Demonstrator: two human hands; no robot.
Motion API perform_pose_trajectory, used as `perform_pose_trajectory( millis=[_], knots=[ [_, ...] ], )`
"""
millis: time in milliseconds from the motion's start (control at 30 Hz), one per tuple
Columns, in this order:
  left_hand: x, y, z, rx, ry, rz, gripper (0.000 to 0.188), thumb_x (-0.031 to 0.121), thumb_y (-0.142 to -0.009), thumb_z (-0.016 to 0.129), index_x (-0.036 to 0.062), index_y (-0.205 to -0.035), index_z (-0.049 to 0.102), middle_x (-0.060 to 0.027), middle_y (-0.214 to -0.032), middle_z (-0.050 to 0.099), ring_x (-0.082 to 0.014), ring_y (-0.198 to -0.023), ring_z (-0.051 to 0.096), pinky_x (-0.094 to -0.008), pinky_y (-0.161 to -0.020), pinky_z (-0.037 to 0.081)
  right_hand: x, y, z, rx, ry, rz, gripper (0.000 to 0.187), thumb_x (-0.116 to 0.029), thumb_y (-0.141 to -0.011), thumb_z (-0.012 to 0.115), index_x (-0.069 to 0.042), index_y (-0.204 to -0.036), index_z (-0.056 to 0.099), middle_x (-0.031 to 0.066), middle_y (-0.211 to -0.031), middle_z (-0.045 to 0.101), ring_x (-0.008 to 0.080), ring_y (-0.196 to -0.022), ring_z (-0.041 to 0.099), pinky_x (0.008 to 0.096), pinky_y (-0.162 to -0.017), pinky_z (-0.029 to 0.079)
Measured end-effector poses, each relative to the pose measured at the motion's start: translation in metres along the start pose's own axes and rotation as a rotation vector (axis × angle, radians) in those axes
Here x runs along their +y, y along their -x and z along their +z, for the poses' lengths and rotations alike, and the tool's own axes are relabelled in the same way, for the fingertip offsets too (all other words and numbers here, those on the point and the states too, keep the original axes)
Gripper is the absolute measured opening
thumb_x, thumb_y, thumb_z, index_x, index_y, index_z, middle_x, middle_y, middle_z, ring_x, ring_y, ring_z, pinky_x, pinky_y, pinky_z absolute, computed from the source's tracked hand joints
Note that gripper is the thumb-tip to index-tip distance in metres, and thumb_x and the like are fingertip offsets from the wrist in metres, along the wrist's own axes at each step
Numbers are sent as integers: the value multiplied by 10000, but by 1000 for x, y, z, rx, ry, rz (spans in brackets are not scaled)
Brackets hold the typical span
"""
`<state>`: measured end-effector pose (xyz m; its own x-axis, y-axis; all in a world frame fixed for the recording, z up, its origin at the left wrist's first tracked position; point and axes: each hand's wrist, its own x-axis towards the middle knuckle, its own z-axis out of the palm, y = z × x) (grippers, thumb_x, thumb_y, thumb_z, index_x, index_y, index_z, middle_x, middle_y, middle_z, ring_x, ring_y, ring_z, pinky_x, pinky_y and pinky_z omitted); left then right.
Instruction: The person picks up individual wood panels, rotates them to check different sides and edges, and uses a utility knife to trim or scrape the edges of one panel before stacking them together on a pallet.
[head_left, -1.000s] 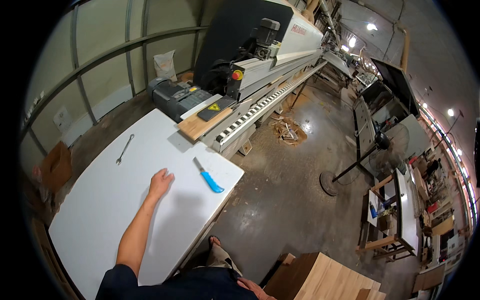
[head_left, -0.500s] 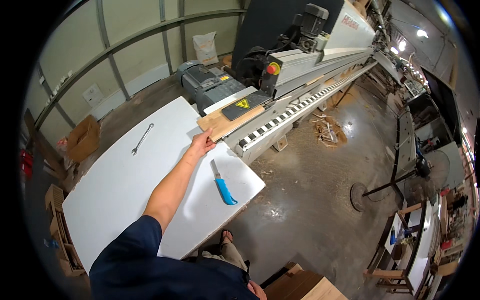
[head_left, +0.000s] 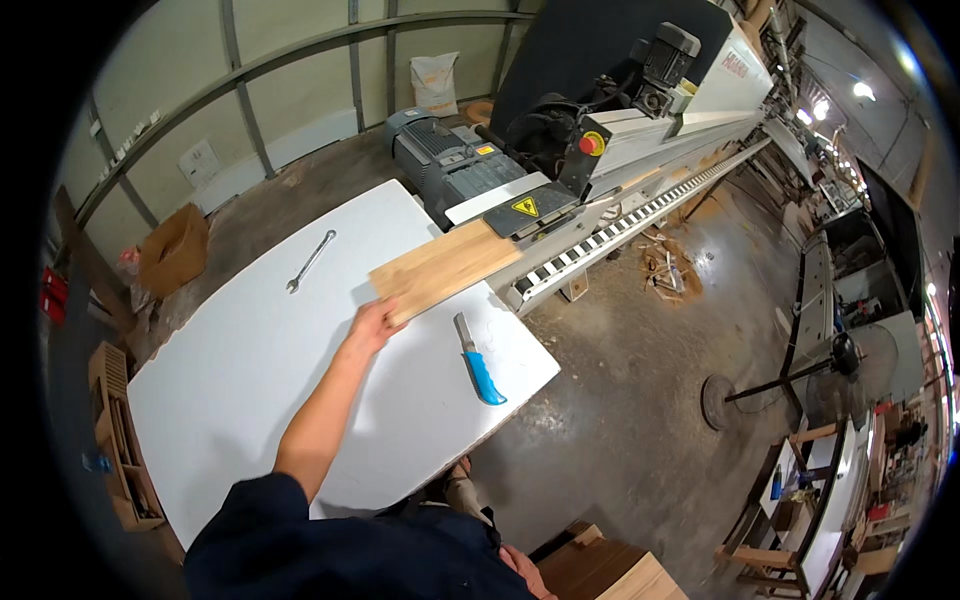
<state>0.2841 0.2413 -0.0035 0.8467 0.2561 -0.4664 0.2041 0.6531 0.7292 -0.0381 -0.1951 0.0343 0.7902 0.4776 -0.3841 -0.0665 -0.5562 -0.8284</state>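
Observation:
My left hand grips the near left corner of a light wooden board, its fingers closed on the edge. The board's far end lies beside the dark guard plate with a yellow warning sign at the machine's end; the rest reaches over the white table. To the right of this hand lies a knife with a blue handle. A metal wrench rests farther left on the table. Low in the picture, close to my body, part of my right hand shows; its fingers are mostly hidden.
Behind the table stands a long machine with a grey motor, a red stop button and a striped conveyor track. Stacked brown boards are beside my right hand. A standing fan and a cardboard box are farther off.
My left hand has drawn the board out from the machine, toward me and left over the table. More of the board now shows. The view has shifted slightly.

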Motion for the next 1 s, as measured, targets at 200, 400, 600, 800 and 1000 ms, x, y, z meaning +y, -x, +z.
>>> perform_pose_trajectory(
  millis=[200,400,600,800,1000],
  knots=[
    [25,82,-128,127,-3,41,299,119,-888,512,-14,-1154,485,-130,-1118,565,-241,-1004,574,-439,-875,477,-11,-37,-3,-58,10,173,584,-493,-918,359,-20,-1249,448,214,-1189,503,316,-1147,457,342,-977,340],
    [49,117,-182,405,-344,124,172,178,-852,570,19,-916,580,-91,-873,646,-191,-749,619,-331,-724,519,22,-52,-13,-189,415,-535,631,-276,-839,457,-100,-1384,193,219,-1297,357,382,-1098,460,426,-928,391],
    [64,132,-190,794,-1366,469,321,213,-783,620,-56,-952,580,-196,-943,615,-318,-840,591,-364,-794,471,20,-69,-11,-217,443,-545,609,-254,-839,450,-87,-1374,213,214,-1287,366,381,-1090,463,428,-927,392],
    [70,107,-154,616,-1516,724,470,247,-815,591,-48,-1170,506,-259,-1245,454,-379,-1177,409,-407,-983,336,10,-72,-16,-210,425,-557,588,-267,-842,438,-71,-1359,238,211,-1289,366,375,-1089,466,422,-927,391],
    [34,78,-159,673,-1884,489,670,460,-880,406,4,-1357,294,-237,-1426,208,-377,-1335,139,-521,-1075,55,10,-70,-16,-205,447,-532,583,-291,-847,421,-61,-1354,246,214,-1272,381,376,-1071,475,425,-915,396]
  ],
)
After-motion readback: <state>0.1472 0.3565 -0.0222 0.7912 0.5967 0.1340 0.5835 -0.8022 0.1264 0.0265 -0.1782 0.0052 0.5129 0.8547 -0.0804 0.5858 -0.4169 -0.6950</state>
